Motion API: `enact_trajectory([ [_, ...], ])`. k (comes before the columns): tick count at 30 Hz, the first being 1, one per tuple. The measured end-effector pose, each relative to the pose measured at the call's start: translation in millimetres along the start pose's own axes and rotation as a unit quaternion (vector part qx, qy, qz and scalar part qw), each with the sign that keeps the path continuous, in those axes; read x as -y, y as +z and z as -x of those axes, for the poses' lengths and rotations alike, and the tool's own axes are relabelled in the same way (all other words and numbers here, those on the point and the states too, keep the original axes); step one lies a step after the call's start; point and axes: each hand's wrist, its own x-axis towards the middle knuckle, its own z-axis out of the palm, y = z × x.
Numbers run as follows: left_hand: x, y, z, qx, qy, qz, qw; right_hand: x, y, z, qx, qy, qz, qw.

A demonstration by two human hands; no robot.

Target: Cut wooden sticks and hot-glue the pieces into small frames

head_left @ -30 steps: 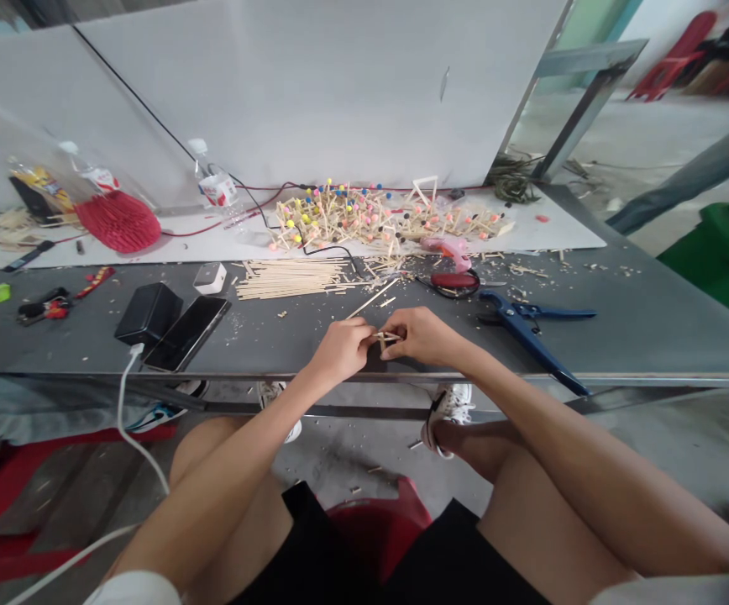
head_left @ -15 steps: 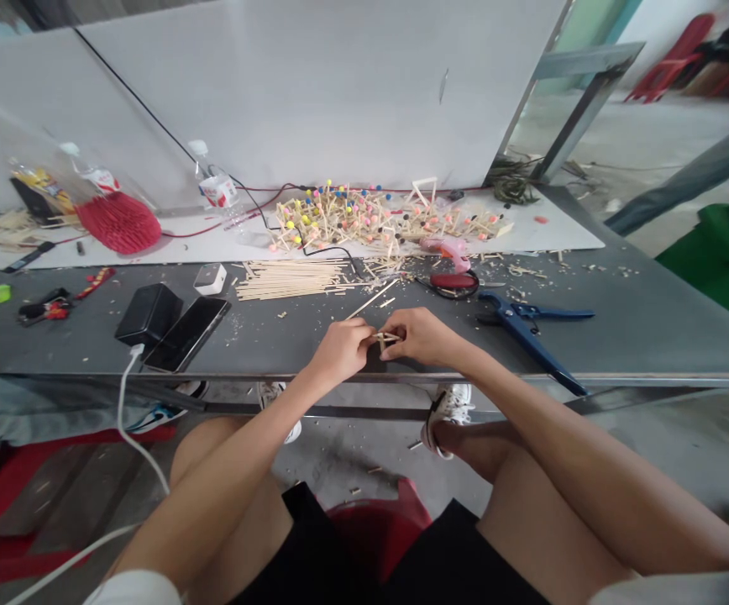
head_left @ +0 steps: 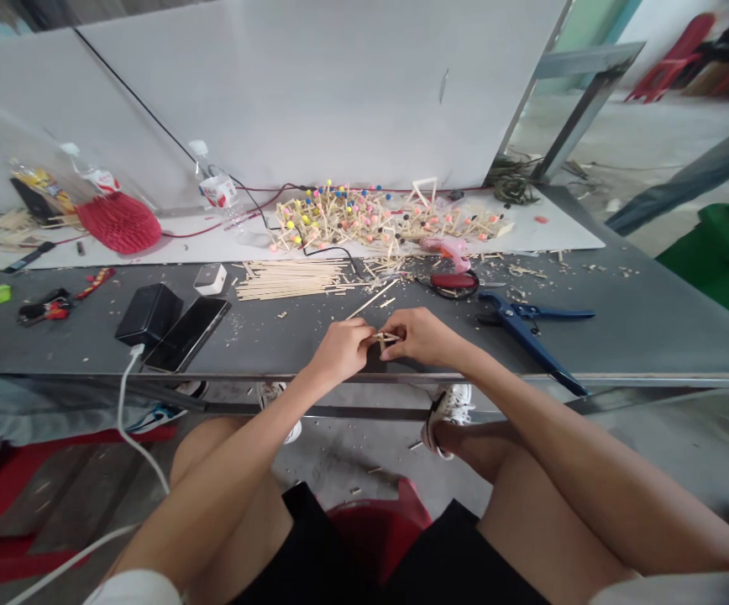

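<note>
Close to the front edge of the grey table, my left hand (head_left: 343, 345) and my right hand (head_left: 423, 334) meet over a small frame of wooden sticks (head_left: 388, 338). Both hands pinch it, the left at its left end and the right at its right side; the fingers cover parts of it. Just beyond my left hand lies a loose thin stick (head_left: 374, 298). Farther back is a row of wooden sticks (head_left: 292, 280). Behind them spreads a pile of stick pieces with coloured balls (head_left: 352, 217).
A pink glue gun (head_left: 448, 249) stands behind my right hand, and blue-handled cutters (head_left: 532, 336) lie to its right. On the left are a phone (head_left: 188, 334), a black box (head_left: 149, 313) with a white cable, and a white cube (head_left: 211, 279). Someone's leg (head_left: 55, 412) shows at far left.
My hands and the small stick frame stay almost exactly where they were. At the far right, a person's leg in the background has shifted slightly.
</note>
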Motion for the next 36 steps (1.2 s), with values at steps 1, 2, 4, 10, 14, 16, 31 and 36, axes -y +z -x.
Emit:
enact_trajectory([
  [1,0.0,0.1,0.1,0.0,0.0,-0.001,1.0,0.0,0.0,0.1,0.0,0.001,-0.001,1.0],
  [2,0.1,0.2,0.1,0.0,0.0,-0.002,1.0,0.0,0.0,0.1,-0.001,0.002,-0.001,1.0],
  [4,0.4,0.1,0.2,0.001,0.0,-0.003,1.0,-0.5,0.2,0.1,-0.002,0.001,-0.001,1.0],
  [10,0.3,-0.5,-0.4,0.002,-0.002,-0.003,1.0,-1.9,0.0,0.2,-0.003,-0.005,-0.003,1.0],
  [14,-0.4,-0.1,-0.1,0.002,-0.004,-0.005,1.0,-0.5,-0.4,0.6,-0.003,-0.004,-0.001,1.0],
  [16,-0.7,0.0,0.1,0.002,-0.004,-0.005,1.0,0.2,-0.4,0.5,-0.002,-0.003,-0.003,1.0],
  [31,0.1,-0.2,1.0,0.005,-0.005,0.0,1.0,0.9,-0.4,0.7,-0.002,-0.003,0.0,1.0],
  [36,1.1,-0.3,1.3,0.007,0.0,0.0,1.0,1.9,-1.1,1.6,-0.005,0.0,0.004,1.0],
])
